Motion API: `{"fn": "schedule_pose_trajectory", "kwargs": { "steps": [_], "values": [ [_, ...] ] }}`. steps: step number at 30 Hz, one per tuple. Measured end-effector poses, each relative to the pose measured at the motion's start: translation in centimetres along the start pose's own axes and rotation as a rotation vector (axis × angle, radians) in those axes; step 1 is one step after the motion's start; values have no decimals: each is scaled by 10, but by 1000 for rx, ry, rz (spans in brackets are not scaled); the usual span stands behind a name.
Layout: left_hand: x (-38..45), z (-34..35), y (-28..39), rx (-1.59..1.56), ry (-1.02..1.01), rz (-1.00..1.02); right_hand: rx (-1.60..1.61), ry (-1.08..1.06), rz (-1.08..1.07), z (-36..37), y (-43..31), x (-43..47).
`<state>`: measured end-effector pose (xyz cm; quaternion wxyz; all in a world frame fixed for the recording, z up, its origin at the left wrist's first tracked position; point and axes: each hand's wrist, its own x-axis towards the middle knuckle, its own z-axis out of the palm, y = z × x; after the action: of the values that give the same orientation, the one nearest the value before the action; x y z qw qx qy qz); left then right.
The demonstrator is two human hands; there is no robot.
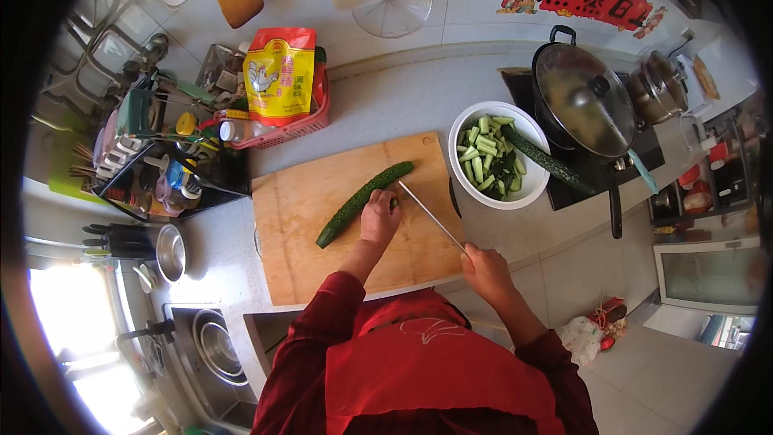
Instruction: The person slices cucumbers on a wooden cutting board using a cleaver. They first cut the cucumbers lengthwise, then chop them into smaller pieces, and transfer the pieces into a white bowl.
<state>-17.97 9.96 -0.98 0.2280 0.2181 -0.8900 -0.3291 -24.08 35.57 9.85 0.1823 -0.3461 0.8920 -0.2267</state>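
On the wooden cutting board (423, 254) lies a whole cucumber (362, 196), slanting from lower left to upper right. My left hand (380, 216) rests beside it, fingertips curled over a small green cucumber piece (394, 202), mostly hidden under them. A kitchen knife (432, 212) is in my right hand (488, 272), seen nearly edge-on, its tip pointing to the upper left near the piece. Right of the board, a white bowl (458, 178) holds cut cucumber chunks (483, 148). Another whole cucumber (543, 160) leans over that bowl's rim.
A lidded wok (583, 103) sits on the stove at right, its handle (615, 205) jutting forward. A pink basket (284, 136) carries a seasoning pouch (281, 81). At left are a condiment rack (175, 187), a knife block (130, 240), a metal bowl (171, 254) and a sink (187, 350).
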Motion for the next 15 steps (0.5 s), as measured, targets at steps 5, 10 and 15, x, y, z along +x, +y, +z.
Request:
{"fn": "schedule_pose_trajectory", "kwargs": {
  "steps": [5, 10, 15],
  "values": [
    [-2, -3, 10, 54, -31, -51, 239, 29, 23, -6, 7, -13],
    [9, 9, 27, 216, -74, -2, 374, 15, 64, -13, 22, -19],
    [19, 22, 20, 380, -257, -35, 685, -105, 229, -10, 38, -23]
  ]
}}
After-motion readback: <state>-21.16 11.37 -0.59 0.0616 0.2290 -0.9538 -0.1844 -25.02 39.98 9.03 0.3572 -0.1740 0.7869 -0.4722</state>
